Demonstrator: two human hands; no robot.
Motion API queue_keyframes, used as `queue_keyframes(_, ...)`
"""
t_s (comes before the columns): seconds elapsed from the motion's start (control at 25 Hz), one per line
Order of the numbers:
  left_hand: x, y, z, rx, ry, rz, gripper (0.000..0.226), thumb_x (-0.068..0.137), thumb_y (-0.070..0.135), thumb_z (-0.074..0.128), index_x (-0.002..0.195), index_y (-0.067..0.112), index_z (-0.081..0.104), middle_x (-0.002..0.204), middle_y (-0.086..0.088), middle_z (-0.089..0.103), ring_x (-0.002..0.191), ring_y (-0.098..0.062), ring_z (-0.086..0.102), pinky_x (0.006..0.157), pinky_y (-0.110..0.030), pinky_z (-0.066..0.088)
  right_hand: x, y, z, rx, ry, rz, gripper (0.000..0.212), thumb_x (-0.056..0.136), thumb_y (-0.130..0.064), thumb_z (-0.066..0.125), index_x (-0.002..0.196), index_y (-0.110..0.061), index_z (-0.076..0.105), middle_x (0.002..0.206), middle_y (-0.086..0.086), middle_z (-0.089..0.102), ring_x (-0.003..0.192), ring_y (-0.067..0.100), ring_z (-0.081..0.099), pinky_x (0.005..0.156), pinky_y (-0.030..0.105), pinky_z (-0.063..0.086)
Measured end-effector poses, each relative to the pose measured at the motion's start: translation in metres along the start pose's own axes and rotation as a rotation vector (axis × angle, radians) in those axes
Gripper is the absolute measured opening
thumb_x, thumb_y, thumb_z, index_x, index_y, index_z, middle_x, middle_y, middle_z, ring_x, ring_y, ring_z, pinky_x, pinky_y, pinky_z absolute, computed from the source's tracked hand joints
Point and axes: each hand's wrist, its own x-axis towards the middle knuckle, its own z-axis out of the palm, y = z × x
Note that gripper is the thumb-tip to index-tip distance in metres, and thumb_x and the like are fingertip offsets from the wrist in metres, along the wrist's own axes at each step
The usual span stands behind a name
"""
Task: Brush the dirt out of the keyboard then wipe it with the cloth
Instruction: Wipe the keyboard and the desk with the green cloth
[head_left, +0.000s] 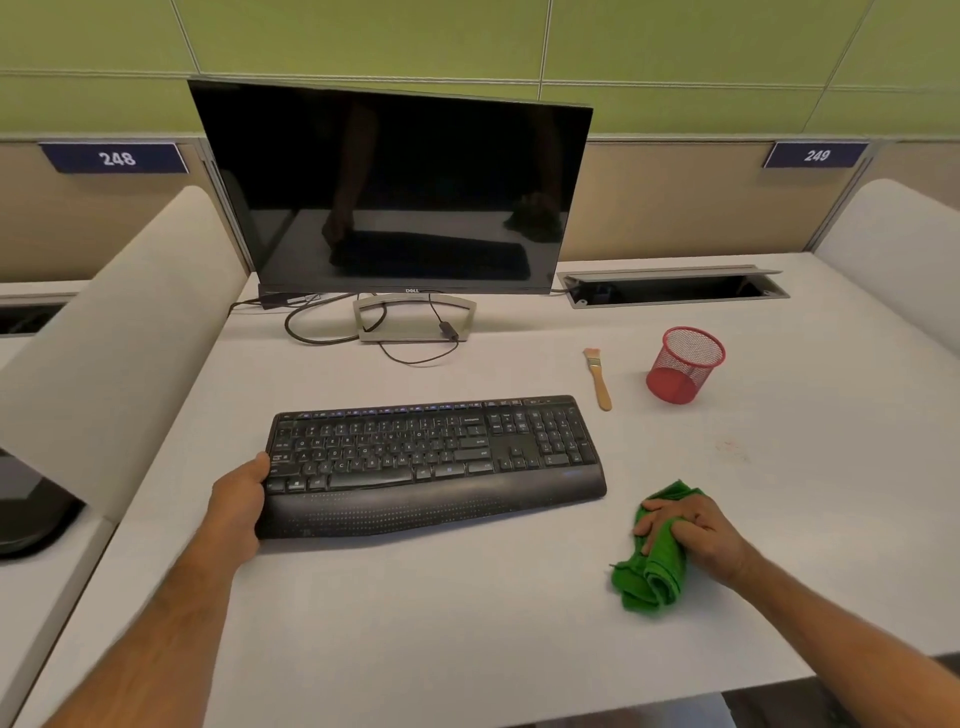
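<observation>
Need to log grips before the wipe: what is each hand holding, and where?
The left hand grips the black keyboard at its left end. The right hand grips the crumpled green cloth around its middle.

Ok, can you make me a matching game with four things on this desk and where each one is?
Things:
1. keyboard
2. green cloth
3. brush
4. red mesh cup

Places:
A. lying on the desk between the keyboard and the cup
B. gripped at its end by the left hand
C. standing at the far right, beside the brush
D. bunched up under the right hand

Pairs: 1-B, 2-D, 3-A, 4-C
</observation>
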Motion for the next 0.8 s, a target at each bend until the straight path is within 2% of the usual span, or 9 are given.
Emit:
queue_keyframes(0.12,0.005,-0.001,0.005,0.219,0.156,0.103,0.041,0.101,0.046,0.047,0.098,0.008,0.062,0.107,-0.014,0.064,0.098,-0.033,0.059,0.089,-0.043,0.049,-0.002,-0.003,-0.001,0.005,0.002,0.0,0.047,0.063,-0.006,0.041,0.06,-0.038,0.076,0.074,0.003,0.076,0.087,0.019,0.066,0.096,0.016,0.043)
queue_keyframes(0.24,0.001,-0.003,0.013,0.414,0.223,0.236,0.046,0.101,0.046,0.045,0.094,0.004,0.063,0.097,-0.016,0.06,0.092,-0.035,0.054,0.082,-0.041,0.045,-0.007,-0.002,-0.005,0.004,-0.005,0.01,0.046,0.062,-0.006,0.041,0.058,-0.035,0.077,0.074,0.001,0.076,0.087,0.017,0.066,0.096,0.016,0.044)
queue_keyframes(0.36,0.0,-0.008,0.02,0.503,0.248,0.328,0.047,0.101,0.045,0.047,0.109,0.001,0.064,0.105,-0.02,0.064,0.091,-0.033,0.052,0.079,-0.04,0.042,-0.018,0.001,-0.013,0.014,0.01,0.032,0.046,0.062,-0.005,0.04,0.057,-0.033,0.077,0.073,-0.001,0.076,0.086,0.012,0.067,0.098,0.016,0.044)
queue_keyframes(0.44,0.001,-0.014,0.024,0.558,0.309,0.342,0.052,0.098,0.05,0.05,0.119,0.003,0.06,0.114,-0.022,0.063,0.104,-0.039,0.052,0.087,-0.046,0.043,-0.026,0.005,-0.02,0.015,0.024,0.047,0.046,0.062,-0.005,0.041,0.058,-0.034,0.077,0.074,-0.001,0.076,0.089,0.009,0.066,0.098,0.016,0.044)
queue_keyframes(0.56,-0.002,-0.022,0.032,0.674,0.389,0.376,0.06,0.095,0.051,0.055,0.131,0.003,0.051,0.127,-0.025,0.057,0.12,-0.046,0.045,0.098,-0.054,0.037,-0.038,0.011,-0.032,0.019,0.046,0.064,0.046,0.063,-0.006,0.041,0.059,-0.034,0.077,0.074,0.0,0.076,0.092,0.012,0.066,0.097,0.016,0.044)
queue_keyframes(0.8,-0.003,-0.033,0.036,0.821,0.445,0.428,0.066,0.093,0.053,0.057,0.134,0.002,0.047,0.129,-0.026,0.054,0.12,-0.047,0.043,0.098,-0.057,0.034,-0.05,0.019,-0.043,0.029,0.071,0.053,0.046,0.064,-0.005,0.041,0.058,-0.033,0.077,0.074,-0.001,0.076,0.088,0.011,0.067,0.097,0.017,0.045)
